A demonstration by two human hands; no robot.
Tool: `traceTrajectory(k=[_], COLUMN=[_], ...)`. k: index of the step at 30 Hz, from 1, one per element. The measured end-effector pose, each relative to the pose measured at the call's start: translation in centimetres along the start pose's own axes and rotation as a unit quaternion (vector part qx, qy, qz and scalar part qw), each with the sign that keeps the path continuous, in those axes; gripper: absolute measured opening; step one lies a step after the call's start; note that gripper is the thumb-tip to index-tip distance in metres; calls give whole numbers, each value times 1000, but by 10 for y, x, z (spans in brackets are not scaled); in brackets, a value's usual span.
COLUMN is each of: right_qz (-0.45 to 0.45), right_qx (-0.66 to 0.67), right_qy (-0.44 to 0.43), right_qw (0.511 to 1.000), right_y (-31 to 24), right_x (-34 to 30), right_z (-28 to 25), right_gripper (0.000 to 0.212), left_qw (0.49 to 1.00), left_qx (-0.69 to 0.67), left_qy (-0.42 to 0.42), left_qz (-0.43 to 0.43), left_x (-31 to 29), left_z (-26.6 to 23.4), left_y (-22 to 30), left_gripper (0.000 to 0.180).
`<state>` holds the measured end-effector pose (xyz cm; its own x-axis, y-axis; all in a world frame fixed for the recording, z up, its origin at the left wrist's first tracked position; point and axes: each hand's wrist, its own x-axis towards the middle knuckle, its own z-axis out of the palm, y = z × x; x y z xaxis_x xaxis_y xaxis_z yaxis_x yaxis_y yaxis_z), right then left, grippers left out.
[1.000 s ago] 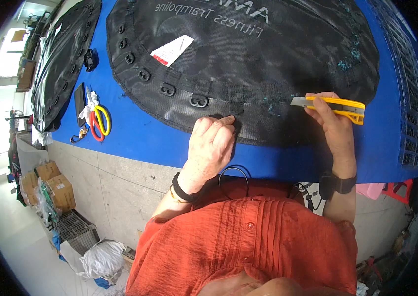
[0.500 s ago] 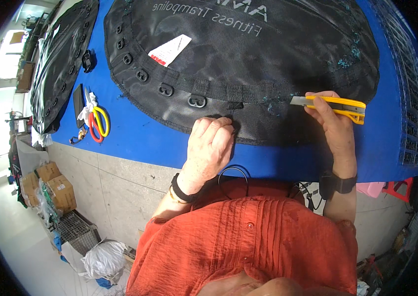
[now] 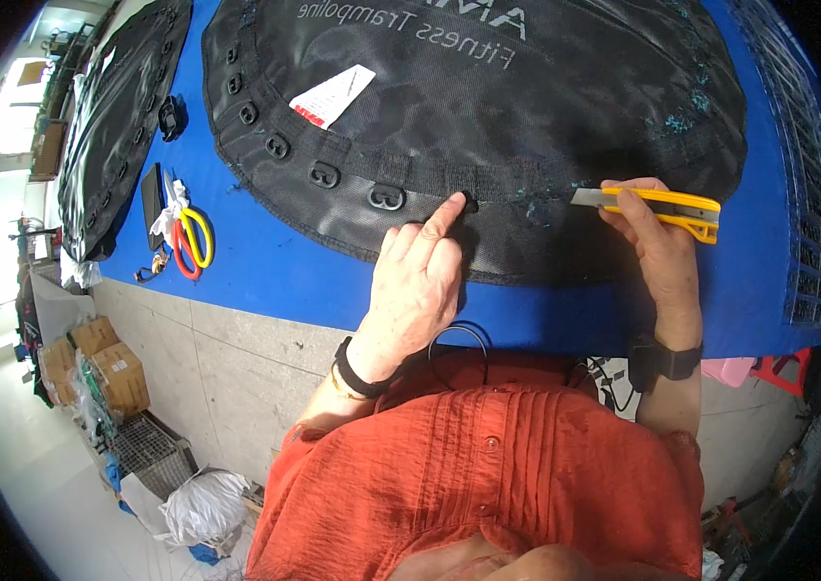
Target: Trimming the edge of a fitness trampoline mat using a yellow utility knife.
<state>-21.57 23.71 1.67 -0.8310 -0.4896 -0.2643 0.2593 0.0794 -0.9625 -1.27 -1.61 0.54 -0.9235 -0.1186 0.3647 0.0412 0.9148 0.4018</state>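
Observation:
A round black trampoline mat (image 3: 527, 116) lies on the blue tabletop, a stitched webbing band running round near its rim. My left hand (image 3: 415, 281) rests over its near edge. Its index finger is stretched out, the tip touching a small black strap at the band; the other fingers are curled and the thumb is hidden. My right hand (image 3: 657, 252) grips a yellow utility knife (image 3: 672, 205). The knife's blade is out and points left, close to teal thread scraps (image 3: 536, 198) on the band. Left of my index finger, a black metal buckle (image 3: 387, 197) is fixed along the mat.
Scissors with red and yellow handles (image 3: 193, 242) lie left on the table, beside a dark flat object (image 3: 152, 205). Another black mat (image 3: 120, 116) covers the far left. Clear plastic sheeting (image 3: 810, 232) lines the right side. Cardboard boxes (image 3: 118, 378) stand on the floor, left.
My left index finger has stretched forward from a curled position near the mat's edge to the small strap on the band. My right hand and the knife have barely moved.

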Motion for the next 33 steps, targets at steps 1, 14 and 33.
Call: traceTrajectory(k=[1,14,33], right_qz=[5,0,-11], right_qx=[2,-13,4], right_qy=[-1,-3,-13], right_qw=[1000,1000,1000], right_y=[-1,-1,2], right_x=[0,0,1], right_z=[0,0,-3], right_gripper=[25,27,29], left_qw=[1000,999,998], left_qx=[0,-23,-40], left_qy=[-2,12,19], left_qz=[7,35,43], left_x=[0,-3,-2], left_z=[0,4,4], left_y=[-1,-8,-9], left_gripper=[27,27,29])
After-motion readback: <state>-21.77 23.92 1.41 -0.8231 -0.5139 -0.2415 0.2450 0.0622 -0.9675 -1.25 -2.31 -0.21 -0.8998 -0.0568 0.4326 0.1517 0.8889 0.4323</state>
